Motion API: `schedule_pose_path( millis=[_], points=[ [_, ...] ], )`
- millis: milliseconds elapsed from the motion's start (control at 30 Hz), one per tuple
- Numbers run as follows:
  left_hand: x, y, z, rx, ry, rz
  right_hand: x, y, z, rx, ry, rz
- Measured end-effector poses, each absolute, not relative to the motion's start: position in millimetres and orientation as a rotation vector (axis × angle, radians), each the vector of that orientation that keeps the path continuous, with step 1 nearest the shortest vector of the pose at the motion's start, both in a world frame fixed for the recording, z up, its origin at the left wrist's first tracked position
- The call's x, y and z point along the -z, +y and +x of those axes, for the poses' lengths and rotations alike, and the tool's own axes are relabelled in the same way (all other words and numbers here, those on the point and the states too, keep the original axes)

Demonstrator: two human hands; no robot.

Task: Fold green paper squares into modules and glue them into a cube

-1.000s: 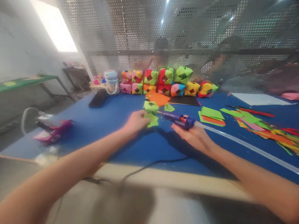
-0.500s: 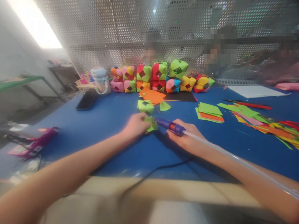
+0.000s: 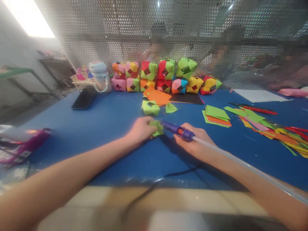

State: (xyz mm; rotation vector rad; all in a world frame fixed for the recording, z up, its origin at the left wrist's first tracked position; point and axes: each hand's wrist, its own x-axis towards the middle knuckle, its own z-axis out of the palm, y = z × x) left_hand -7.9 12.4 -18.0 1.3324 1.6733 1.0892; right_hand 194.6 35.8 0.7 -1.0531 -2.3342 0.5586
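Observation:
My left hand [image 3: 142, 129] pinches a small folded green paper piece [image 3: 157, 128] just above the blue table. Wrapped in my right hand [image 3: 193, 138] is a purple glue gun [image 3: 176, 130], its tip pointing left at the green piece. Whether the tip touches the paper I cannot make out. A long clear glue stick [image 3: 228, 155] runs back from the gun along my right forearm. Beyond my hands lie a folded green paper ring [image 3: 150, 108] and a single folded green piece [image 3: 171, 107].
Stacked folded-paper balls [image 3: 149, 72] line the back, with orange sheets [image 3: 157, 96] before them. To the right lie square papers [image 3: 217, 115], paper strips [image 3: 271, 128] and red-handled scissors [image 3: 261, 110]. At left are a phone [image 3: 84, 98], a bottle [image 3: 99, 77] and a magenta object [image 3: 29, 147]. A cord [image 3: 149, 191] crosses the front edge.
The camera view has shifted slightly. My hands keep nearly the same pose, the left on the green piece and the right on the glue gun.

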Motion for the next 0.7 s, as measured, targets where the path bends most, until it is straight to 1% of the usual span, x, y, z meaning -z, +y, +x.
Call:
schedule_pose_path(
  millis=[700],
  points=[
    [25.6,14.0,-6.1,-1.09,1.718,1.446,-2.4,34.0,194.3,-0.507,-2.338,-1.105]
  ],
)
